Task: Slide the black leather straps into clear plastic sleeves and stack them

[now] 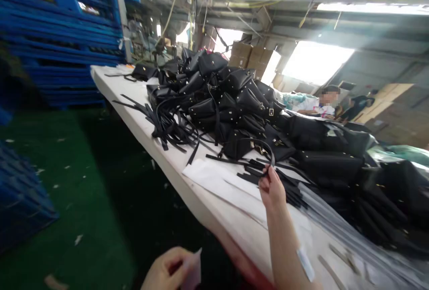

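Note:
My right hand [273,189] reaches over the table with its fingers closed on a thin black strap [271,151], which arches up and back toward the bags. Under and beside that hand lie several flat black straps [251,174] and white paper sheets [221,182]. At the bottom of the view, off the table's near side, my left hand [169,270] pinches a small pale sheet [192,270], slightly blurred. A large heap of black bags [214,102] with gold-coloured metal fittings covers the far part of the table. A tangle of black straps [170,124] spreads in front of it.
The long white-topped table [147,140] slants across the view. Blue racks [63,48] stand at left over a green floor [67,174]. Grey strips [342,223] and metal pieces [345,256] lie at right. A person [321,104] is beyond the bags, near cardboard boxes [253,57].

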{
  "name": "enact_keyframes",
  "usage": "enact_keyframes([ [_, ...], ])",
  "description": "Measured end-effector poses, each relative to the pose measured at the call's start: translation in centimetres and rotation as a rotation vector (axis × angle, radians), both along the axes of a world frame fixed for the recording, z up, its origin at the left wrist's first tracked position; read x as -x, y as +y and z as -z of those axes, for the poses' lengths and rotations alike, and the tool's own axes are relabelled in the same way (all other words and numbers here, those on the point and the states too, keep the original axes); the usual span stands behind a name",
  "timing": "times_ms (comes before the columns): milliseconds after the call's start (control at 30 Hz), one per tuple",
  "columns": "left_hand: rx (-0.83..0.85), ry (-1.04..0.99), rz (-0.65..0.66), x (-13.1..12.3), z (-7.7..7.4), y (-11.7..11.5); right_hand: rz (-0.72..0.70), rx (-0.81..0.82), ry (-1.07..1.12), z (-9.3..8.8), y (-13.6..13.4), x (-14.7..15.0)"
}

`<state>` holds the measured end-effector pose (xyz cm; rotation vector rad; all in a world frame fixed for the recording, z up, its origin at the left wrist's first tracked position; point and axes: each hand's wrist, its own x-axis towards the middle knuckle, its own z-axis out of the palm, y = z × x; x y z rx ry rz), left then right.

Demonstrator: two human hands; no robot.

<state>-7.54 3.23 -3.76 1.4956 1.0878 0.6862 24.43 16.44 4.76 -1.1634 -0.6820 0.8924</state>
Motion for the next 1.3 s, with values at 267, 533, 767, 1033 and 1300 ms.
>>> enact_keyframes([
  [267, 0.166, -0.118, -0.104, -5.8, -2.1, -1.3, -0.491, 0.402, -0.417, 6.6, -18.8, 1.9],
  [533, 0.280, -0.033, 0.043, -9.1, -1.6, -3.5, -0.578, 0.437, -0.505, 7.9, -22.5, 0.8],
  [767, 0.271, 0.054, 0.130, -10.4, -1.4, -3.8, -0.494, 0.268, -0.576, 6.2, -23.7, -0.7],
  [1033, 0.252, 0.100, 0.154, -10.9, -0.4, -4.7, -0.332, 0.012, -0.371, 4.3, -24.9, 0.0],
  [1300, 0.238, 0.077, 0.209, -10.6, -1.9, -5.2, -0.399, -0.023, -0.612, 3.4, -24.5, 0.4],
])
